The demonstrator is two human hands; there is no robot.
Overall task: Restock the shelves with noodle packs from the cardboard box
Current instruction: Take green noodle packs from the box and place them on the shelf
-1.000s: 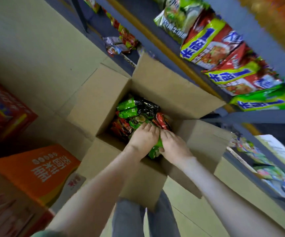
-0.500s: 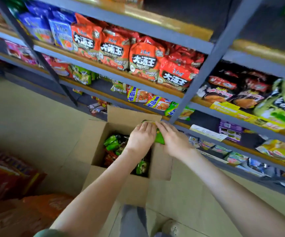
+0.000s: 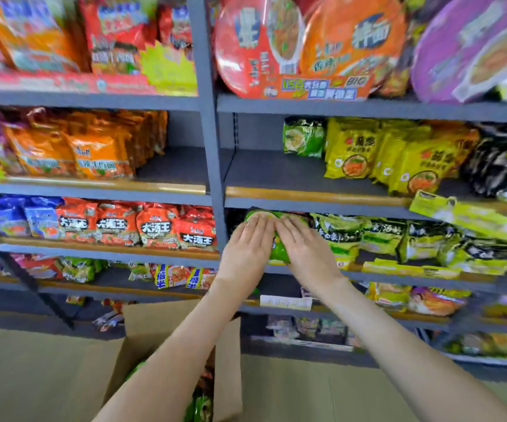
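Observation:
A green noodle pack (image 3: pixel 279 249) is up at the third shelf level, just right of the grey upright post (image 3: pixel 208 147). My left hand (image 3: pixel 246 248) holds its left side and my right hand (image 3: pixel 304 251) its right side. The fingers of both lie over the pack's front and the thumbs are hidden behind it. Similar green and black packs (image 3: pixel 368 236) stand in a row immediately to its right. The open cardboard box (image 3: pixel 161 318) sits on the floor below my arms, with a few green packs (image 3: pixel 199 406) showing inside.
Red packs (image 3: pixel 161 229) fill the shelf left of the post. On the shelf above (image 3: pixel 276 175) there is bare board between the post and the yellow packs (image 3: pixel 352 153). Large bowl noodles (image 3: pixel 276 47) sit on the top level. Tan floor (image 3: pixel 33 376) lies left of the box.
Both hands lifted the green pack out of the box and carried it up to the shelf. My view rose from the box to the shelves.

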